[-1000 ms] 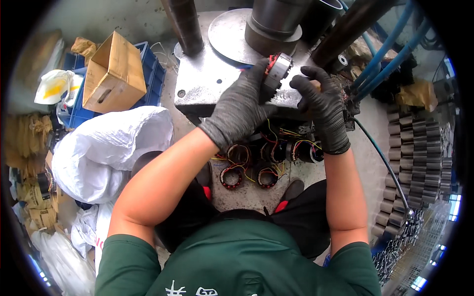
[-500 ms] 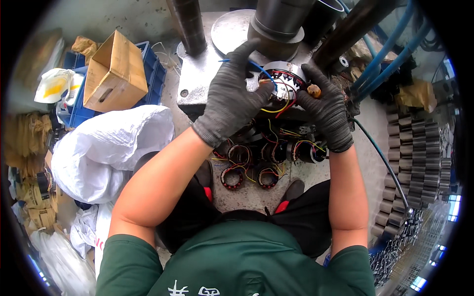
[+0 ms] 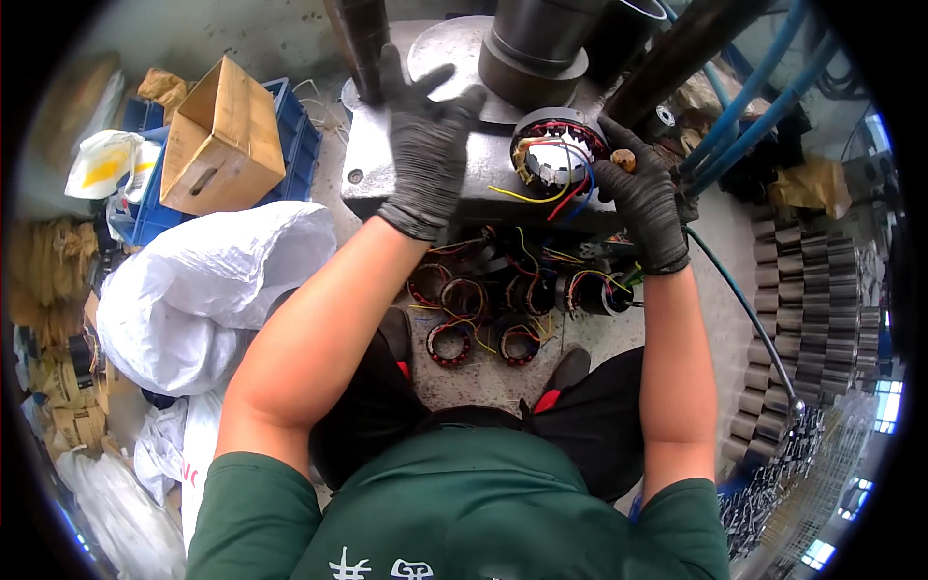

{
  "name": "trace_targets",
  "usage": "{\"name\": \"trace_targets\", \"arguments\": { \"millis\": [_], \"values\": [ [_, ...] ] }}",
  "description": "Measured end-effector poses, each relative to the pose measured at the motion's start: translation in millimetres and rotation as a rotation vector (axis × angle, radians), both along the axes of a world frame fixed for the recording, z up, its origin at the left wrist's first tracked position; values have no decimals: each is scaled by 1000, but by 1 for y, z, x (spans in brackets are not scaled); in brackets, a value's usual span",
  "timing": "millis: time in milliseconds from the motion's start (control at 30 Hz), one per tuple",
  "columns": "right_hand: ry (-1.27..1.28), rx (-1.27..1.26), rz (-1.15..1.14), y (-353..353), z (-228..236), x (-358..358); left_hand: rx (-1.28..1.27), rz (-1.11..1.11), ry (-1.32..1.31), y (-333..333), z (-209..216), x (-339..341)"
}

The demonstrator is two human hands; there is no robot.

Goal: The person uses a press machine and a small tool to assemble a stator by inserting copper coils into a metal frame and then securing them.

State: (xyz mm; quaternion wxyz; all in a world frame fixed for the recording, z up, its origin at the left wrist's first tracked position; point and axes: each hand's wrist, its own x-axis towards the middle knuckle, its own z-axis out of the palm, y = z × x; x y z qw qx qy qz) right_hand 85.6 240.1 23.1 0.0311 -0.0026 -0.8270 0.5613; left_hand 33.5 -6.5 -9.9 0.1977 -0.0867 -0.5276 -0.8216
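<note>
A motor stator, a metal ring with windings inside, is tilted at the front edge of the metal press base. Yellow, red and blue wires hang from its near side. My right hand, in a dark grey glove, grips its right rim between thumb and fingers. A small orange-brown rounded bit shows between them; I cannot make out what it is. My left hand, gloved alike, is apart from the stator, over the left of the base, empty with fingers spread.
A dark press column stands behind the stator. Several wired stators lie on the floor below the base. At left are a cardboard box, a blue crate and a white sack. Stacked metal cylinders stand at right.
My left hand has let go of the stator's wires and moved left, its fingers spreading. The wires now hang loose toward me. My right hand stays at the stator's right rim.
</note>
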Motion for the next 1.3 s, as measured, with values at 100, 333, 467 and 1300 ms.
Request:
{"name": "trace_targets", "arguments": {
  "millis": [100,333,467,1300],
  "values": [
    [-21,-15,-17,-2,-3,-4,-456,-257,-37,-16,2,0],
    [7,-44,34,-2,-1,-1,-1039,-349,41,13,-5,21],
    [-43,-127,49,-5,6,-5,-964,-388,23,9,-7,14],
    [516,-833,217,-61,1,20,-1086,-403,-312,5,25,22]
  ]
}}
